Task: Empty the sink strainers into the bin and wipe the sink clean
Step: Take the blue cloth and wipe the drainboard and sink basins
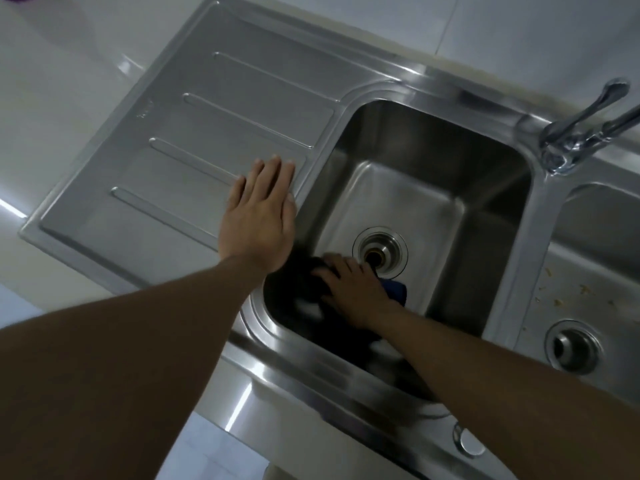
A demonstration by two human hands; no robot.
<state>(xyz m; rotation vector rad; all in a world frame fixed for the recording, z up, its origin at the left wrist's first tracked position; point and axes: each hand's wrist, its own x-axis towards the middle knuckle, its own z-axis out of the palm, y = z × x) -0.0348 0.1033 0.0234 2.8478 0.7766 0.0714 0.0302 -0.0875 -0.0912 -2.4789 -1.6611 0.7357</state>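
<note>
A stainless steel sink has a left basin with an open drain at its bottom. My right hand is down in this basin beside the drain, fingers spread, pressing a dark blue cloth against the floor. My left hand rests flat with straight fingers on the ribbed drainboard, right at the basin's left rim. The right basin shows scattered food crumbs and a strainer seated in its drain.
A chrome mixer tap stands on the ledge between the two basins at the back. White wall tiles and a white counter surround the sink. A small round metal fitting sits on the front rim.
</note>
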